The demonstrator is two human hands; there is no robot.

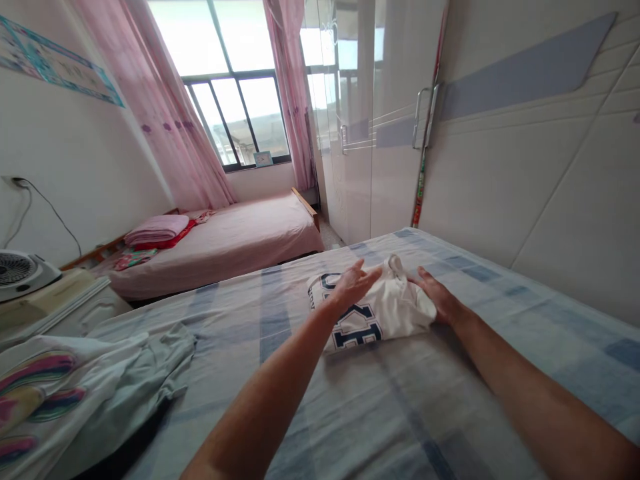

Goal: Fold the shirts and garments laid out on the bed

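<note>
A white shirt (400, 310) with large dark letters lies partly folded on the checked bedsheet (295, 413), its ribbed neckline bunched up at the far edge. Across the lettered part rests my left hand (356, 283), its fingers stretched toward the collar. My right hand (441, 297) is at the shirt's right edge, touching the cloth with its fingers extended. Neither hand is closed around the fabric. Some of the lettering is hidden under my left hand and wrist.
More clothes (145, 373), white with a colourful print and grey-green, lie at the left. A small fan (25, 273) stands on a cabinet (95, 307). Beyond is a second bed (250, 233) with folded pink bedding (157, 229). A glossy wardrobe (395, 180) rises behind the bed's right side.
</note>
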